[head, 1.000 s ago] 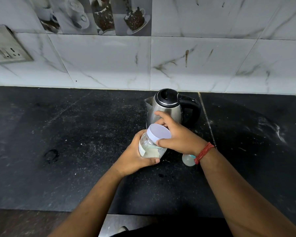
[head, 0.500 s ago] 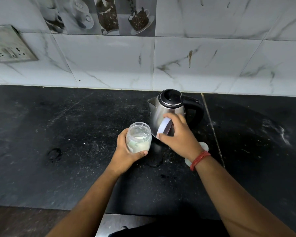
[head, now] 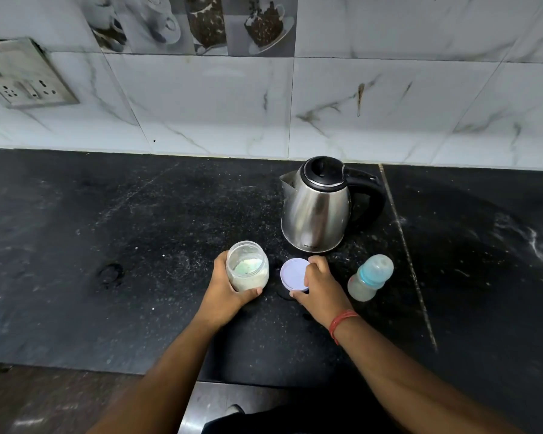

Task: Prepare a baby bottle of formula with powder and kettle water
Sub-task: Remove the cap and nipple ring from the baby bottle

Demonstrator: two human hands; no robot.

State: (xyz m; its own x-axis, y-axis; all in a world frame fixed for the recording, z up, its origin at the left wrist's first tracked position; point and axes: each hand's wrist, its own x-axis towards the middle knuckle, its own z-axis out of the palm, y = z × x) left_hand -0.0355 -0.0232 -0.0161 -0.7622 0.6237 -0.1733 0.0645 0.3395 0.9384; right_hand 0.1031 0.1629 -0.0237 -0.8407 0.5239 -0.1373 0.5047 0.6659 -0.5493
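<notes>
**Powder jar standing open, lid going flat beside it**

The kettle (head: 318, 205) is sitting upright on the black tabletop (head: 138, 245), near the marble-tiled wall (head: 389, 104), with its black lid closed, its spout facing left and its black handle sticking out to the right. Everything else is lying in front of the kettle, on the side closer to the person.

Just in front of the kettle and to its left, the left hand (head: 224, 291) is wrapping around the clear powder jar (head: 247, 267), fingers curled behind it and the thumb pressing across its lower front. The jar is standing uncapped with its mouth facing up, and pale powder is showing inside, filling the lower part.

Directly in front of the kettle's base, the right hand (head: 320, 285) is closing on the pale lavender lid (head: 293, 274), fingertips on its far edge and thumb at its near edge. The lid is lying flat and low over the tabletop; whether it is fully resting there cannot be told. It is sitting just beside the jar, apart from it. A red thread band (head: 341, 322) is circling the right wrist.

In front of the kettle and to its right, the baby bottle (head: 370, 277) is standing on the tabletop with its translucent cap and blue collar on, close to the right hand without touching it.

On the wall, well to the left of the kettle, a switch and socket plate (head: 29, 78) is showing.
</notes>
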